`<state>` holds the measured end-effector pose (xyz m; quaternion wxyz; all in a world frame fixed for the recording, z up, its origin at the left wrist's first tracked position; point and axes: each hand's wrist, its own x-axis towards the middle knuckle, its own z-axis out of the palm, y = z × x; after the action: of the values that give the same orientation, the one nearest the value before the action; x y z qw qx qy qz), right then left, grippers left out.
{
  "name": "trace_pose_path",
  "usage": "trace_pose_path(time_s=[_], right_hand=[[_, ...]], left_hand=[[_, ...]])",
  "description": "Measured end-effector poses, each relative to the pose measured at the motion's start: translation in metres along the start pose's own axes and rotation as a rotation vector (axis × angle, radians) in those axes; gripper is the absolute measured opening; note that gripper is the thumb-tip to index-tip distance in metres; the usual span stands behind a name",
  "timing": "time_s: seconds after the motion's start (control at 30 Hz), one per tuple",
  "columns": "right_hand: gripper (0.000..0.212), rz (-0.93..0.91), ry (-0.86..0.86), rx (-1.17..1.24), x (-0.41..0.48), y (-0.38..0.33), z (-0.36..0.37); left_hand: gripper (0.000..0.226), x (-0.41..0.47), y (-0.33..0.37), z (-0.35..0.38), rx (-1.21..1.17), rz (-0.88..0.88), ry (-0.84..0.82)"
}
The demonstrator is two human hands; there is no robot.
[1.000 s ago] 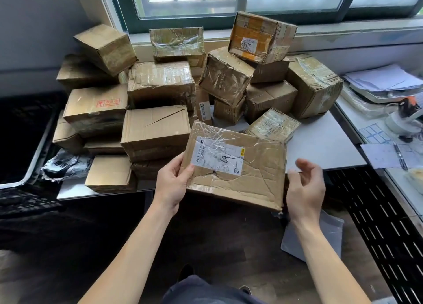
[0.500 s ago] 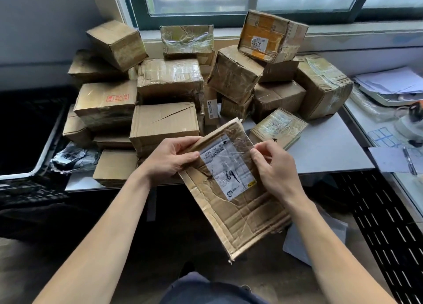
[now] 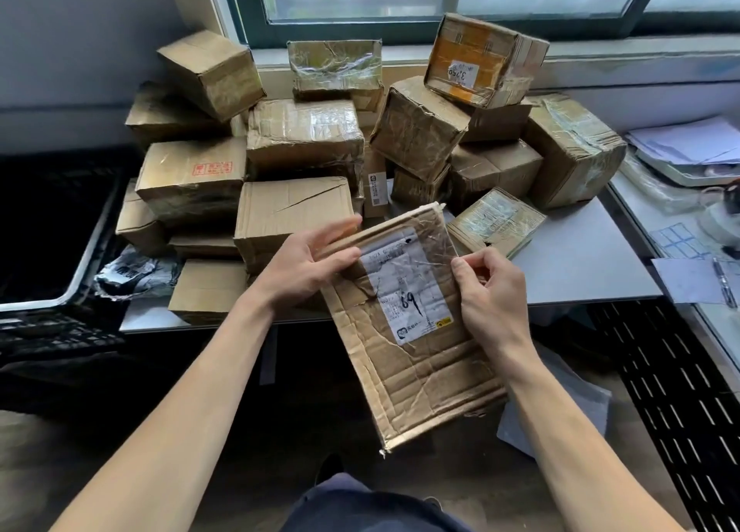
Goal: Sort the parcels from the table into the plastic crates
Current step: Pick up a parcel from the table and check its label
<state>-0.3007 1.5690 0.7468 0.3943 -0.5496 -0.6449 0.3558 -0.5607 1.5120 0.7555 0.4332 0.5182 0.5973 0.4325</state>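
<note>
A flat, creased cardboard parcel (image 3: 416, 363) with a white label marked "69" is held upright in front of me, off the grey table (image 3: 580, 263). My left hand (image 3: 308, 265) holds its upper left edge, thumb on the face and fingers spread. My right hand (image 3: 492, 295) grips its right edge beside the label. Behind it, several taped brown parcels (image 3: 304, 143) are piled on the table up to the window sill. A black plastic crate (image 3: 52, 231) stands at the left, and another black crate (image 3: 680, 391) sits low at the right.
A side desk at the right carries a paper stack (image 3: 688, 147), a pen (image 3: 722, 281) and a white sheet. A grey mailer bag (image 3: 136, 271) lies at the table's left front corner. A grey plastic bag (image 3: 568, 411) lies on the floor below the table.
The parcel has been lifted off the table edge and turned from lying wide to standing tall. My right hand, earlier open beside it, now grips its right edge.
</note>
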Motion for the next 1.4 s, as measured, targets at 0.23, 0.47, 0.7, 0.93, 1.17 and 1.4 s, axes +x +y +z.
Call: trace_pose_path(time_s=[0.23,0.47,0.7,0.93,1.17,1.4], right_hand=[[0.022,0.249,0.136,0.206,-0.002,0.004,0.005],[0.021,0.335,0.15,0.311,-0.017,0.012,0.012],[0.018,0.267,-0.006,0.294,-0.034,0.007,0.005],[0.05,0.296,-0.168,0.393,-0.052,0.007,0.012],[0.072,0.324,-0.36,0.536,-0.063,0.01,0.031],[0.081,0.395,-0.347,0.58,-0.081,0.004,0.065]], left_hand=[[0.106,-0.019,-0.02,0.037,-0.31,-0.133,0.109],[0.096,-0.038,-0.028,0.045,-0.496,-0.215,-0.028],[0.07,-0.048,-0.046,0.039,-0.615,-0.167,0.173],[0.069,-0.062,-0.059,0.033,-0.807,-0.261,0.172],[0.07,-0.074,-0.056,0.021,-0.883,-0.281,0.196],[0.071,-0.084,-0.073,-0.011,-0.855,-0.297,0.213]])
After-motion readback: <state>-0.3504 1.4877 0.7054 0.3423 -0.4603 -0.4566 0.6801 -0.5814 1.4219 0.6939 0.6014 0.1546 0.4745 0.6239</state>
